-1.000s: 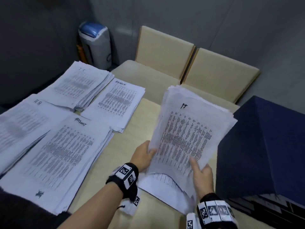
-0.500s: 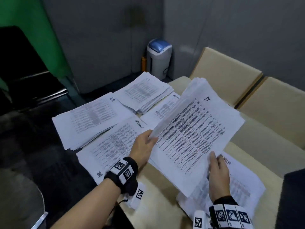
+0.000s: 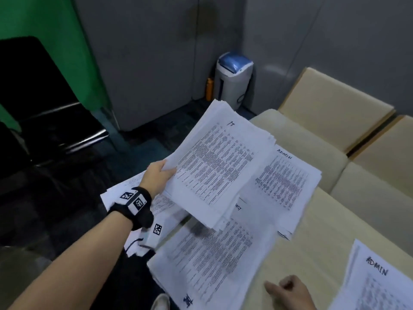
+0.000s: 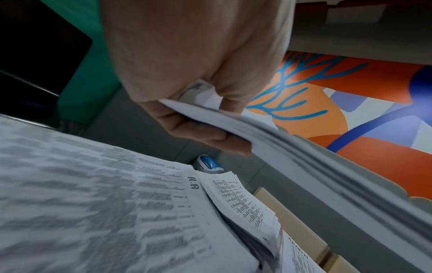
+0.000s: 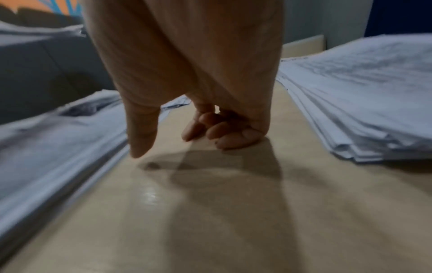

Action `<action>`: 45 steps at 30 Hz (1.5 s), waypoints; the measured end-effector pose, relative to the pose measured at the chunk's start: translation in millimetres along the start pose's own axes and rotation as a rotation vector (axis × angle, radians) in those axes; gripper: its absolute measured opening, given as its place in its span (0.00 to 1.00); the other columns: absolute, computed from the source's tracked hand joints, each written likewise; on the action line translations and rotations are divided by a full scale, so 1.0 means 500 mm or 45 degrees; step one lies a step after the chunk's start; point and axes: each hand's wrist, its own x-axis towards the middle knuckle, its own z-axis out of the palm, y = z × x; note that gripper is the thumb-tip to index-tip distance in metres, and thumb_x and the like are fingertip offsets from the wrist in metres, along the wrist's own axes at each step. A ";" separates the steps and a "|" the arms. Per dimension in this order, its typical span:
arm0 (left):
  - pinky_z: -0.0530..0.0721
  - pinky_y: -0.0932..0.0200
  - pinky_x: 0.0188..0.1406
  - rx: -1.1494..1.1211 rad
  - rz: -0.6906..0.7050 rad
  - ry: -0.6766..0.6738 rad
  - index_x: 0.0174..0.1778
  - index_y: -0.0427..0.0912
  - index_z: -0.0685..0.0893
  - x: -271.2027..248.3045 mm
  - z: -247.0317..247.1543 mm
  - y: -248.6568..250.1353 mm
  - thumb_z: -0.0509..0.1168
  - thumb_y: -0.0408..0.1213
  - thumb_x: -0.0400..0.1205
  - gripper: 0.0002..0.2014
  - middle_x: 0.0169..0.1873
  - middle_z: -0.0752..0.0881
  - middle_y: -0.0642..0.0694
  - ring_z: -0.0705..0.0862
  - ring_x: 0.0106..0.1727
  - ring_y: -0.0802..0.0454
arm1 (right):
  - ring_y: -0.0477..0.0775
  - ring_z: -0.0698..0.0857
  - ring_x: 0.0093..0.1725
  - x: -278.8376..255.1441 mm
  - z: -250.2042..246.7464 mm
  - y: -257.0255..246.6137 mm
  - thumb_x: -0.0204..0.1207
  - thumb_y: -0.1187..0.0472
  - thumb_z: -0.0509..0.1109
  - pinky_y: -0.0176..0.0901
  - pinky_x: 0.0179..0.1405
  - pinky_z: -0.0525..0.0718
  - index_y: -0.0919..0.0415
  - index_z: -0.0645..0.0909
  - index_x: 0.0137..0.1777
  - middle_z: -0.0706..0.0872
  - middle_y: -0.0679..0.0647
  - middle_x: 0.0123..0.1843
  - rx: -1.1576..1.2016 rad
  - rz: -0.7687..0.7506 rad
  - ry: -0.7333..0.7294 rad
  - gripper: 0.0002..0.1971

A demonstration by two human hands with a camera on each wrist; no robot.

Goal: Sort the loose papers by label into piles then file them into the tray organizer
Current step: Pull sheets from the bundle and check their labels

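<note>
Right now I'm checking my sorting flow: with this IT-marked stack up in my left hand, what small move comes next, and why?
Probably lower the IT stack onto the IT pile beside the H.R pile. The left hand grips it alone above the ADMIN pile, which bears a different label; the right hand rests empty on the table.

The light wooden tabletop point(image 3: 312, 249) has piles of printed paper on it: two marked ADMIN point(image 3: 288, 182) point(image 3: 377, 285), one big pile point(image 3: 212, 260) near the front edge.
</note>
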 end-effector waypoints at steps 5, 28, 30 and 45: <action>0.78 0.56 0.36 0.081 0.002 -0.077 0.51 0.35 0.88 0.224 0.087 0.042 0.67 0.35 0.82 0.08 0.42 0.88 0.38 0.82 0.39 0.45 | 0.43 0.67 0.19 0.033 0.016 0.014 0.39 0.59 0.91 0.34 0.23 0.68 0.62 0.68 0.28 0.70 0.44 0.17 -0.133 0.037 0.005 0.32; 0.82 0.50 0.52 0.500 0.448 -0.706 0.50 0.43 0.82 -0.085 0.559 0.078 0.67 0.40 0.82 0.05 0.51 0.84 0.46 0.84 0.50 0.46 | 0.52 0.87 0.44 -0.026 -0.125 -0.019 0.81 0.61 0.75 0.30 0.38 0.80 0.65 0.86 0.51 0.89 0.53 0.44 0.236 0.061 0.049 0.06; 0.83 0.51 0.52 0.530 0.430 -0.869 0.48 0.43 0.83 -0.180 0.611 0.062 0.68 0.40 0.82 0.05 0.49 0.87 0.46 0.85 0.51 0.46 | 0.56 0.87 0.48 -0.041 -0.203 0.032 0.82 0.63 0.74 0.37 0.44 0.81 0.62 0.86 0.48 0.89 0.55 0.45 0.262 0.056 0.233 0.03; 0.75 0.58 0.46 0.770 0.201 -0.769 0.58 0.40 0.80 -0.440 0.915 -0.008 0.65 0.48 0.85 0.14 0.50 0.86 0.46 0.81 0.48 0.49 | 0.66 0.86 0.57 0.086 -0.492 0.332 0.76 0.40 0.76 0.46 0.49 0.79 0.66 0.77 0.62 0.86 0.64 0.58 0.148 0.444 0.610 0.30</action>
